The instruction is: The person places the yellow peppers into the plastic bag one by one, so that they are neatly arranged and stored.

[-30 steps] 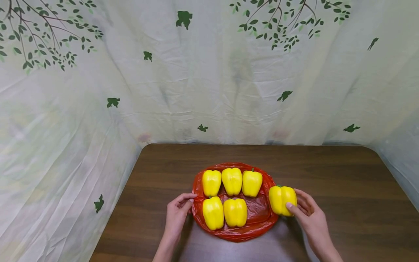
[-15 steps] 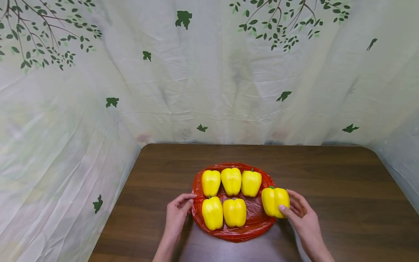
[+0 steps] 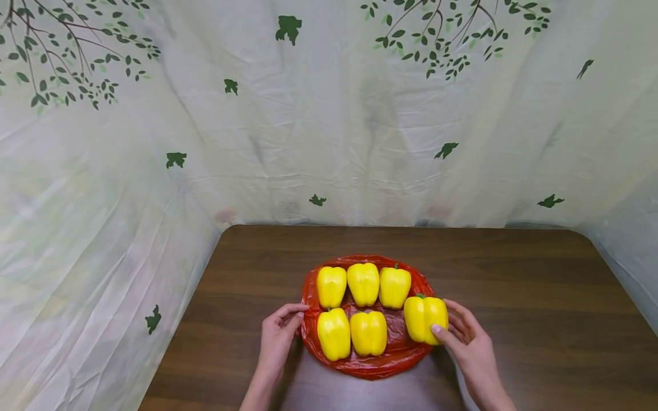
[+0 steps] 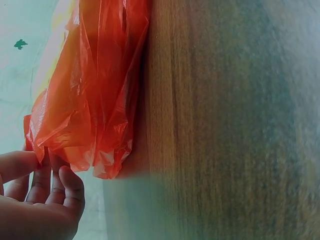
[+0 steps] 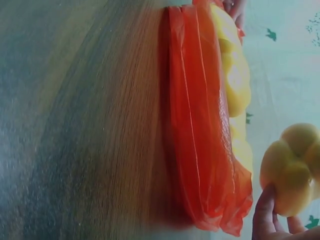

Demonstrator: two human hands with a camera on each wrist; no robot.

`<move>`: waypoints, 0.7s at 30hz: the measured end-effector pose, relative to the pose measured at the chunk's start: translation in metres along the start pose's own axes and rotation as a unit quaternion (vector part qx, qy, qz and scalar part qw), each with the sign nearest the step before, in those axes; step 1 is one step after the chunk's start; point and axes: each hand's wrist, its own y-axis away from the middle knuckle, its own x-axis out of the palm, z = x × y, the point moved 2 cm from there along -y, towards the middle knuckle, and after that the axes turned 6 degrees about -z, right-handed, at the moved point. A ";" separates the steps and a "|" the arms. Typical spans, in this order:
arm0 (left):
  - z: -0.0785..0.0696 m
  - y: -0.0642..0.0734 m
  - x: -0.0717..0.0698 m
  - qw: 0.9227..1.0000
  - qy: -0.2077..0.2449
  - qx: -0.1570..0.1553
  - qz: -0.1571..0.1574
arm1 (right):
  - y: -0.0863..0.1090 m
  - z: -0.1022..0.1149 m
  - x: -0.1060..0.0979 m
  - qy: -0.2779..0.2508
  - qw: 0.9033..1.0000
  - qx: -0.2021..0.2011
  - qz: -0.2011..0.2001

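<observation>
A red plastic bag (image 3: 372,370) lies spread wide on the table, its thin wall (image 4: 100,85) standing up crumpled in the left wrist view. Yellow bell peppers sit inside in two rows: three at the back, including a middle pepper (image 3: 364,285), and two at the front left, including a front pepper (image 3: 368,334). My left hand (image 3: 276,337) pinches the bag's left rim between thumb and fingers. My right hand (image 3: 473,348) grips another bell pepper (image 3: 425,319) by its right side, thumb in front. In the right wrist view this held pepper (image 5: 292,170) hangs above the bag's rim.
The brown wooden table (image 3: 540,319) extends to both sides of the bag. Behind it and at the left hangs a pale curtain (image 3: 329,125) printed with green leaves and branches.
My right hand has carried its bell pepper leftward, from beside the bag's right rim to over the bag's right part. My left hand and the other peppers have stayed put.
</observation>
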 end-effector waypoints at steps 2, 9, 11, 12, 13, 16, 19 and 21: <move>0.000 0.000 0.000 1.000 0.002 0.001 0.000 | 0.000 0.000 0.001 0.000 1.000 -0.002 -0.002; 0.000 0.000 0.000 1.000 0.002 -0.004 0.000 | 0.003 0.002 0.007 0.000 1.000 -0.011 0.000; 0.000 0.000 0.000 1.000 0.001 -0.006 -0.001 | 0.004 0.002 0.008 -0.001 1.000 -0.012 0.001; 0.000 0.000 0.000 1.000 0.002 -0.007 0.000 | 0.004 0.002 0.009 -0.001 1.000 -0.013 0.002; 0.001 0.000 0.000 1.000 0.002 -0.007 0.000 | 0.005 0.003 0.009 -0.002 1.000 -0.014 0.004; 0.001 0.000 0.000 1.000 0.003 -0.008 -0.001 | 0.005 0.004 0.011 0.000 1.000 -0.014 0.005; 0.000 0.000 0.000 1.000 0.004 -0.007 -0.002 | 0.005 0.004 0.013 0.007 1.000 -0.016 0.008; 0.000 0.001 0.000 1.000 0.005 -0.006 -0.002 | 0.005 0.004 0.014 0.012 1.000 -0.016 0.010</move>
